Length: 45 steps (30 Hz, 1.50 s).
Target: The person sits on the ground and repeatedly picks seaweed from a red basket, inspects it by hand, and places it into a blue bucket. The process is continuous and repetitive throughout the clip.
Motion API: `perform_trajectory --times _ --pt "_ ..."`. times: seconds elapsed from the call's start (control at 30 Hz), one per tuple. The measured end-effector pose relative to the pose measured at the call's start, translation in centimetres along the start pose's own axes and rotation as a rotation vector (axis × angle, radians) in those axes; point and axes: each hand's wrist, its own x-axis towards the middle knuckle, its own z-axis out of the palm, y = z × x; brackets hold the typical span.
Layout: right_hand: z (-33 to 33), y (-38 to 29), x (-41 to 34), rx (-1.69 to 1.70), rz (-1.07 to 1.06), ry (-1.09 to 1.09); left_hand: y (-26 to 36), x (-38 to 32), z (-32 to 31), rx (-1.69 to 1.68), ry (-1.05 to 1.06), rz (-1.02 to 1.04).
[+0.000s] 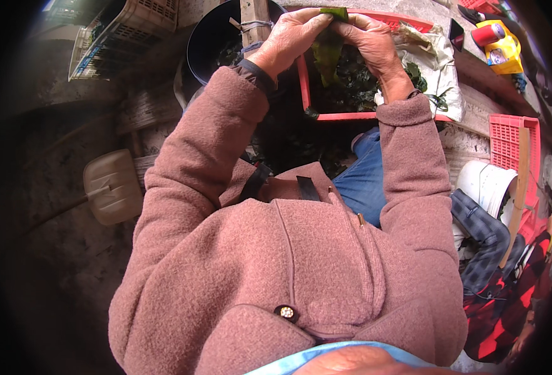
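Observation:
My left hand (291, 40) and my right hand (373, 47) are raised close together at the top of the view. Between their thumbs and fingers they pinch a green blade of seaweed (328, 58), which hangs down in a narrowing strip. Below and behind it is a red plastic crate (346, 116) holding dark, wet seaweed (358, 75), partly hidden by my right hand. A white woven sack (440, 70) drapes over the crate's right side. Left of my left hand, a wooden post (255, 33) stands in front of a dark tub (205, 51).
White plastic crates (135, 35) stand at upper left. A beige plastic shovel (113, 187) lies on the left. To the right are another red crate (510, 136), a white bucket (482, 185), a wooden slat (519, 197) and a person's checked trouser leg (487, 234). A yellow bag (501, 56) lies at upper right.

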Motion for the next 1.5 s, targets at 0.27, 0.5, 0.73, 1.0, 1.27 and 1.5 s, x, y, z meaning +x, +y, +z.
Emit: perform_trajectory --times 0.27,0.5,0.73,1.0,1.27,1.5 --pt "-0.5 1.3 0.7 0.255 -0.044 0.187 -1.4 -0.4 0.7 -0.011 0.391 0.110" --pt "0.6 1.1 0.6 -0.125 -0.099 0.174 -1.9 -0.9 2.2 0.272 0.215 0.150" --pt "1.5 -0.2 -0.3 -0.202 -0.081 0.002 -0.9 -1.3 1.7 -0.136 0.184 -0.042" --pt "0.6 0.1 -0.4 -0.130 0.094 -0.091 -1.7 -0.9 1.2 0.027 0.076 0.095" --pt "-1.5 -0.5 0.1 0.211 0.063 0.008 -4.8 -1.7 -0.3 0.192 -0.037 0.058" --pt "-0.5 -1.8 -0.2 0.205 -0.034 0.314 -3.9 -2.8 1.0 -0.098 0.003 -0.173"
